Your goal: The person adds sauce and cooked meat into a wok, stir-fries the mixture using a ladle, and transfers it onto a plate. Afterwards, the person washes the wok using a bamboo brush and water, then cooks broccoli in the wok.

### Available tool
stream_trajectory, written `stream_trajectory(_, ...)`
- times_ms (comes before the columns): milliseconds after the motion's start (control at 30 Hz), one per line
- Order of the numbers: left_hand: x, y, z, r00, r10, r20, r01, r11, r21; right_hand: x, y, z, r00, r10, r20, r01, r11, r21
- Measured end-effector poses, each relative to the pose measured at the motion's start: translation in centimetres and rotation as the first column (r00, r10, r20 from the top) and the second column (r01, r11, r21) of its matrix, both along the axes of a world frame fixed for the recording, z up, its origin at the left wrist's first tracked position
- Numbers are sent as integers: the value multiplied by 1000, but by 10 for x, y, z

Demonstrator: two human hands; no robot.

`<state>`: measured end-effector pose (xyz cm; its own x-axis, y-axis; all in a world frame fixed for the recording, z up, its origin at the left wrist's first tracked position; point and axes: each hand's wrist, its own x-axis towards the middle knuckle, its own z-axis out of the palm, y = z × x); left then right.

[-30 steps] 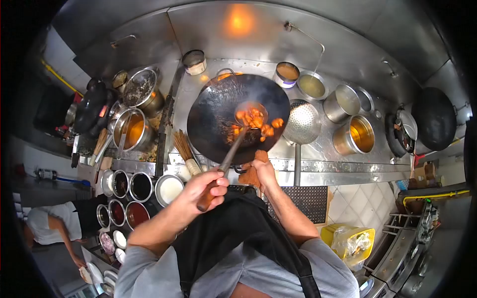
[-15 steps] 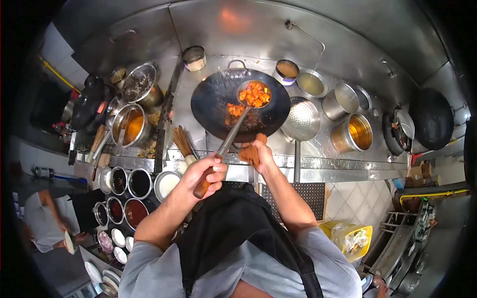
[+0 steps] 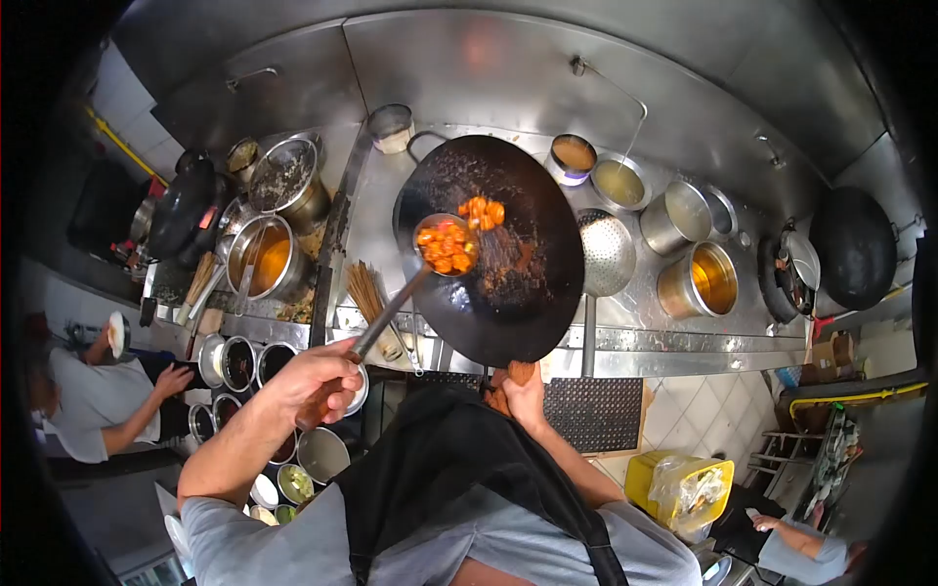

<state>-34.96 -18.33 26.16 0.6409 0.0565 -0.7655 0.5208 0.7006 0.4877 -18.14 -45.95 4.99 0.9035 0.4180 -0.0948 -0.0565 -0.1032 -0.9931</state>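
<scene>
Ladle [image 3: 390,313] gripped near its handle's end by left hand [image 3: 320,379], likely for distance from heat; glazed orange chunks [image 3: 446,248] cradled in its bowl, over wok [image 3: 498,327]. Cloth [image 3: 523,372] clutched by right hand [image 3: 526,399] at wok's near rim, presumably against heat.

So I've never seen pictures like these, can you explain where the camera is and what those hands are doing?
There's no machine here. The view comes from one camera worn on a person's head, looking forward and down at their own bare hands. The left hand grips a ladle full of glossy orange food, held over a large dark wok. The right hand holds a brown cloth at the wok's near edge. Around the wok on the steel counter are a perforated strainer, a stiff brush and metal pots.
</scene>
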Motion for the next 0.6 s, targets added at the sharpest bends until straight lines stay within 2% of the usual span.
stream_trajectory(67, 5, 4, -27, 990, -40, 139, 66, 980, -187, 4, -7, -23, 988, 26, -150, -19, 999, 47)
stream_trajectory(100, 9, 0, -38, 985, -35, 171, 78, 965, -251, 10, -2, -1, 937, 41, -346, -18, 998, 67)
stream_trajectory(233, 25, -28, -67, 970, 16, 244, 96, 893, -441, 20, -3, -20, 871, 33, -490, 45, 988, 147)
stream_trajectory(267, 25, -34, -77, 971, 22, 239, 92, 886, -454, 16, -7, -28, 854, 16, -520, 74, 986, 152)
stream_trajectory(367, 22, -51, -86, 961, 32, 274, 111, 864, -491, 3, -9, 9, 743, 15, -670, 124, 979, 159)
stream_trajectory(433, 22, -59, -83, 966, 30, 257, 98, 877, -471, 4, -16, 6, 732, -3, -681, 129, 983, 134)
stream_trajectory(600, 23, -99, -71, 971, 115, 210, -22, 917, -398, 29, -46, -18, 629, 123, -768, 14, 986, 169)
